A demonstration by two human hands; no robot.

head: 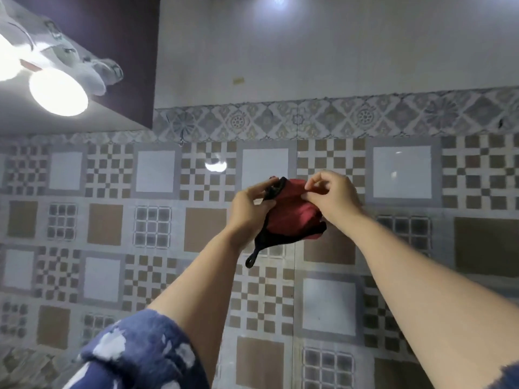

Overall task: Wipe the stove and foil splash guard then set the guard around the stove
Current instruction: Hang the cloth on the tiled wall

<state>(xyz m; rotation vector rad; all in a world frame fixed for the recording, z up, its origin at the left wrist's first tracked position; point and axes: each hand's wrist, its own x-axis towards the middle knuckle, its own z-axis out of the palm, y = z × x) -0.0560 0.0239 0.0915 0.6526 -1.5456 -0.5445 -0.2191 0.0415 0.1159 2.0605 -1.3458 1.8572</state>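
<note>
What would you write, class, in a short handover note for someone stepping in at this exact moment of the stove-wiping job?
Left hand: grips the black-edged corner of the red cloth.
Right hand: pinches the cloth's top edge.
Both hands hold the cloth up in front of the tiled wall; a black loop hangs from its lower corner.
Stove and foil guard: not in view, so their state cannot be told.
Done: cloth is in hand. No wiping can be confirmed.
Left, as far as can be seen: wipe the stove, wipe the guard, then set the guard around the stove.
</note>
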